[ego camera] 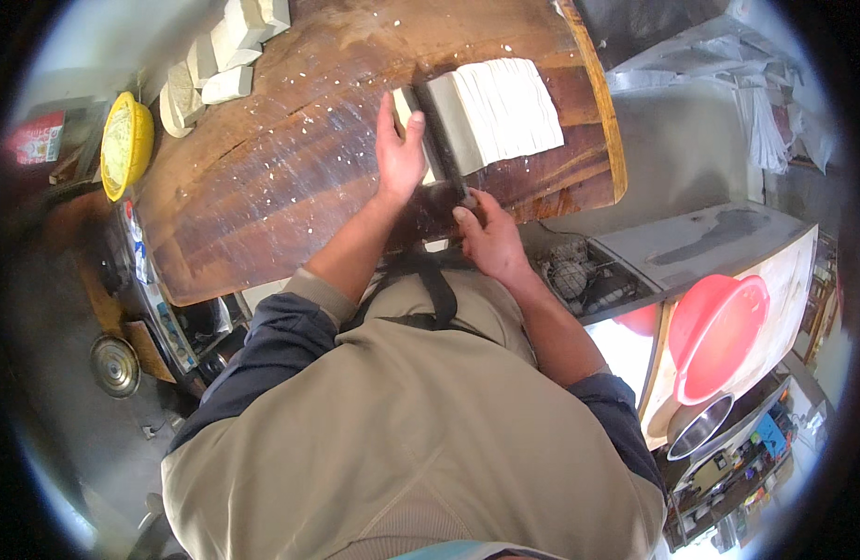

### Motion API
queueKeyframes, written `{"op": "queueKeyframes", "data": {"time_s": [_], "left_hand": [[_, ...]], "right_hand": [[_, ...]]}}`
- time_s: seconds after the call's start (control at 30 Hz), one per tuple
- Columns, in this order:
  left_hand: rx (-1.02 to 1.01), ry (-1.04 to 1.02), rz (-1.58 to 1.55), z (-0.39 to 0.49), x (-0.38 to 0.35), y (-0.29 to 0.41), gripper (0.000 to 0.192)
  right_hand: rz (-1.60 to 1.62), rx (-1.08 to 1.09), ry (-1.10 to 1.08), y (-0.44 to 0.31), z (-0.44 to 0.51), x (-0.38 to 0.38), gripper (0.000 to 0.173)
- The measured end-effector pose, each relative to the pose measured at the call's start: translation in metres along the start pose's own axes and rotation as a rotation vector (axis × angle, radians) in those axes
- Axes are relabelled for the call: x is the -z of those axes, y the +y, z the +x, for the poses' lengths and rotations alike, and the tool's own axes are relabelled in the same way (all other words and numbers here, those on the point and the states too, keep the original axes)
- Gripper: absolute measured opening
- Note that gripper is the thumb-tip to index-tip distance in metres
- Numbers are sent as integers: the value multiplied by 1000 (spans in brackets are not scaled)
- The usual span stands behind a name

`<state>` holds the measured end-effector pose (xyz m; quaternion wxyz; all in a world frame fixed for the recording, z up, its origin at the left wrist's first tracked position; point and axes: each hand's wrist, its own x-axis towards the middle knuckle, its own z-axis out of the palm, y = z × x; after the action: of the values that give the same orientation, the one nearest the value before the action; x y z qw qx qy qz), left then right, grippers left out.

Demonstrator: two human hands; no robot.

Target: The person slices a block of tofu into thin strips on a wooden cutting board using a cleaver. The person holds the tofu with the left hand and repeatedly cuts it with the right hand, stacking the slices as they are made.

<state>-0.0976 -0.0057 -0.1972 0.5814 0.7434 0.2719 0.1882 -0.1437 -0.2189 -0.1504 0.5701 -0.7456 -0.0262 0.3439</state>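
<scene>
My left hand [400,155] holds a pale, tofu-like block [403,115], fingers along its left side and thumb near the blade. My right hand [494,234] grips the handle of a broad cleaver [454,119]. The cleaver's wide grey blade stands between the block and a row of thin white slices [517,108]. Those slices lie closely packed to the blade's right. All of this rests on a thick wooden board [318,210] scattered with white crumbs. The blade hides part of the block, so I cannot tell how deep its edge sits.
Several pale blocks [227,85] line the board's far left edge. Beyond its left end is a yellow basket [132,143] of whitish shreds. At right, a red plastic basin [717,336] and a metal bowl [699,427] stand beside a low grey-topped counter [710,234].
</scene>
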Motion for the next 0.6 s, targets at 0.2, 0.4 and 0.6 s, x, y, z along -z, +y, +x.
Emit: {"op": "queueKeyframes", "data": {"time_s": [0.2,0.4,0.6], "left_hand": [[104,31,-164,4,17,-13,76],[91,131,-334,7,21,-34,68],[117,114,-227,6,22,-31,67]], "right_hand": [[11,-76,77,12,24,55,22],[40,-40,67,34,33,59,26],[88,-27,10,35,36,64,26]]}}
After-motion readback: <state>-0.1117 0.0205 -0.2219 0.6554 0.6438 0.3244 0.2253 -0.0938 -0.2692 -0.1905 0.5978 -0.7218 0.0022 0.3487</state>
